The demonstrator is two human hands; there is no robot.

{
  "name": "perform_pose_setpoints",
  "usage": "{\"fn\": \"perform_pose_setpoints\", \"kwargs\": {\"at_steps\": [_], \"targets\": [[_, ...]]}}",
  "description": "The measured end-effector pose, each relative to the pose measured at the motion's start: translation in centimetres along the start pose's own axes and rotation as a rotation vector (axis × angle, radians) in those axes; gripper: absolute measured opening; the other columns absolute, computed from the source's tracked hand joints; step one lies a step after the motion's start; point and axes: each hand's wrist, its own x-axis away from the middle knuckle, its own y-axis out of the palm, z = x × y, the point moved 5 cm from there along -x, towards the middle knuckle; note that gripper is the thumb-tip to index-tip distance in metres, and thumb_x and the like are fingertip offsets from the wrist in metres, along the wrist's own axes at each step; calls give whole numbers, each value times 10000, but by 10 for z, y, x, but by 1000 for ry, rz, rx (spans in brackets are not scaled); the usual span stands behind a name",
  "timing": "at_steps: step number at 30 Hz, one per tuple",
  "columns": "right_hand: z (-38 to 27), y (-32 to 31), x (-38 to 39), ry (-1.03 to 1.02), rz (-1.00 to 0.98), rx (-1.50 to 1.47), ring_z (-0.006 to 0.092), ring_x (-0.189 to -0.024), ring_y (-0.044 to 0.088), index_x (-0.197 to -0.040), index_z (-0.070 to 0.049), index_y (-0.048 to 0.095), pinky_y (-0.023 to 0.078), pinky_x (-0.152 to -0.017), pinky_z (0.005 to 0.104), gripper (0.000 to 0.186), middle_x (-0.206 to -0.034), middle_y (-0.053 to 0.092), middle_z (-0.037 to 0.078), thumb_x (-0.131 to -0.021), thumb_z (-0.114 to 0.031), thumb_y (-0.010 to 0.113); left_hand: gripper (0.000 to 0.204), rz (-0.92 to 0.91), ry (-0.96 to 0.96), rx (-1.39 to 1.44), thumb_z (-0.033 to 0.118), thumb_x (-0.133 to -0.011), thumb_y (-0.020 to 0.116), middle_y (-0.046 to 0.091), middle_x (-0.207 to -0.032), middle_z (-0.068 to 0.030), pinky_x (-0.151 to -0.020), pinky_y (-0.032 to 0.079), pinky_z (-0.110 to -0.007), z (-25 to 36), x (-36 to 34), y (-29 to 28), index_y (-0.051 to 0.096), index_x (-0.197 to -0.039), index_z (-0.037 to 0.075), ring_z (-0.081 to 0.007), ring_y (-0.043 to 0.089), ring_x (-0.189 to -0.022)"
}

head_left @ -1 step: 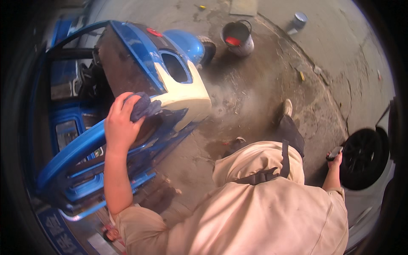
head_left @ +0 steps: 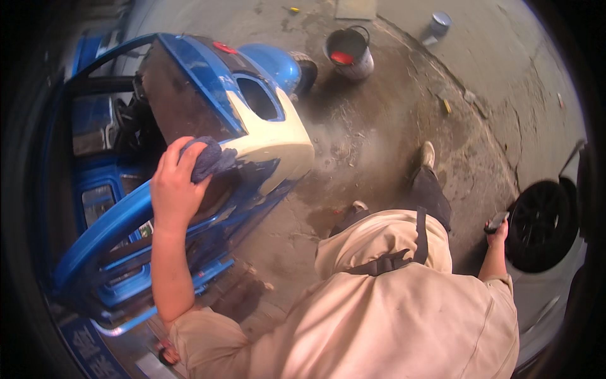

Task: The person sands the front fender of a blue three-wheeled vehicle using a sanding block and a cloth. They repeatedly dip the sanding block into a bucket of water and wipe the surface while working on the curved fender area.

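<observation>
My left hand [head_left: 178,189] is closed around a bunched dark blue-grey cloth [head_left: 207,159]. The cloth rests on the upper edge of a blue vehicle body [head_left: 104,228], beside a cream-coloured patch [head_left: 278,140] on its corner. Bare, dull areas show in the blue paint around an oval opening [head_left: 257,98]. Off to the right, low at my side, my right hand [head_left: 499,235] grips a small grey-and-black block [head_left: 497,222]. Its exact kind is too small to make out.
A dark bucket [head_left: 360,66] with something red [head_left: 341,57] inside stands on the wet, cracked concrete floor. Farther right are a metal can [head_left: 440,24] and a small yellow piece [head_left: 447,107]. A black wheel [head_left: 536,221] stands near my right hand.
The whole view has shifted slightly. Both hands keep their holds, and the cloth stays at the same spot on the vehicle body.
</observation>
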Motion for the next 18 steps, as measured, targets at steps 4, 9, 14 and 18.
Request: {"fn": "perform_pose_setpoints", "kwargs": {"at_steps": [4,9,14,18], "targets": [[108,11,43,39,30,-60,389,-795,675,-1317,-119,556,587,-661,524,456,-998,673,172,-1063,-497,524,591,84,272,-183,11,-695,863,659,-1322,-91,-931,578,-435,-25,29,1,681,-1230,184,-335,676,-1119],[201,79,124,66,-245,-118,342,-872,692,-1338,-75,585,602,-735,495,427,-1052,690,144,-1105,-411,461,546,155,459,-276,16,-739,822,659,-1329,-91,-914,567,-431,-43,40,8,683,-1237,193,-321,676,-1127],[238,129,198,28,-338,-98,305,-921,722,-1291,-37,606,621,-769,458,414,-1046,714,144,-1123,-372,430,499,185,563,-313,3,-770,763,661,-1325,-92,-889,557,-420,-29,33,42,688,-1227,190,-308,679,-1124],[266,138,207,77,-347,-94,301,-933,727,-1331,-18,595,631,-787,445,425,-1078,719,163,-1122,-356,444,400,193,670,-313,50,-848,714,666,-1337,-86,-898,550,-422,-8,28,95,693,-1215,208,-280,677,-1115]]}}
